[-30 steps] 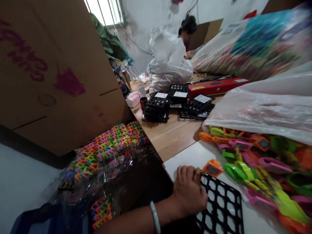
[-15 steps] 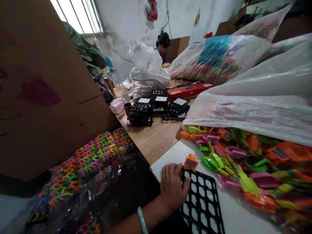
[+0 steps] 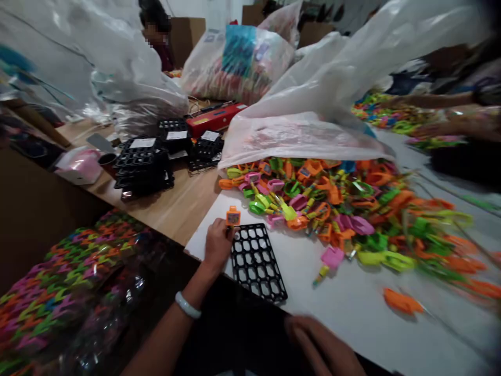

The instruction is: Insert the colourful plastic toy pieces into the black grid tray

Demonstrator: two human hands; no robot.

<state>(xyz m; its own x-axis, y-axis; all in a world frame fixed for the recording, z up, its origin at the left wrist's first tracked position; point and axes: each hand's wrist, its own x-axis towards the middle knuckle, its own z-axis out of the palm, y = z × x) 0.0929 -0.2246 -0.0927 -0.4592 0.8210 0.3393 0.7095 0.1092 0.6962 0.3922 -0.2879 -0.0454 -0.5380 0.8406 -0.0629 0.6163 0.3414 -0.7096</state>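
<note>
My left hand point(image 3: 218, 244) is at the upper left corner of a black grid tray point(image 3: 259, 261), fingers closed around the lower part of an orange toy watch point(image 3: 233, 216). The tray lies flat on the white tabletop, its cells showing the surface beneath. My right hand point(image 3: 321, 342) is low in the view near the table's front edge, blurred, with its fingertips hard to make out. A large pile of colourful toy watches point(image 3: 332, 198) spreads to the right of the tray, and a pink one point(image 3: 332, 257) lies apart from it.
Stacked black trays point(image 3: 141, 164) with white labels stand on the wooden table, by a red box point(image 3: 215, 119). A big plastic bag point(image 3: 305, 125) rests behind the pile. Another person's arm point(image 3: 438, 100) reaches in at the right. Wrapped colourful pieces point(image 3: 78, 266) sit lower left.
The view has swung right, showing more of the pile and another person's arms. My right hand has come into view. My left hand now has hold of the orange watch at the tray's corner.
</note>
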